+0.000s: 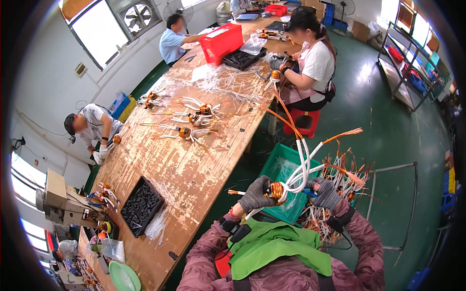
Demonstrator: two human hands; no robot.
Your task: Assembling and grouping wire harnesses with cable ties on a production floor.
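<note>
My left hand [256, 194], in a grey glove, is closed round a copper-wound coil [275, 191]. Thick white-sleeved leads [302, 169] rise from the coil and end in bare, frayed copper strands. Close to the right of it, my right hand [326, 195], also gloved in grey, is closed on a small blue-handled tool [310, 192]. The tool looks like cutters or pliers, but its jaws are hard to make out among the leads. Beneath both hands sits a green plastic bin [286, 213] with clear scraps inside. A heap of similar white-leaded coils [320, 220] lies beside my right hand.
Left of me runs a long worn wooden table [179, 167]. On it are several coils [184, 132], a black tray [141, 206] of small dark parts, clear plastic strips [213, 77] and a red bin [221, 43]. Co-workers [310, 68] sit around it. A metal frame [415, 203] stands at right.
</note>
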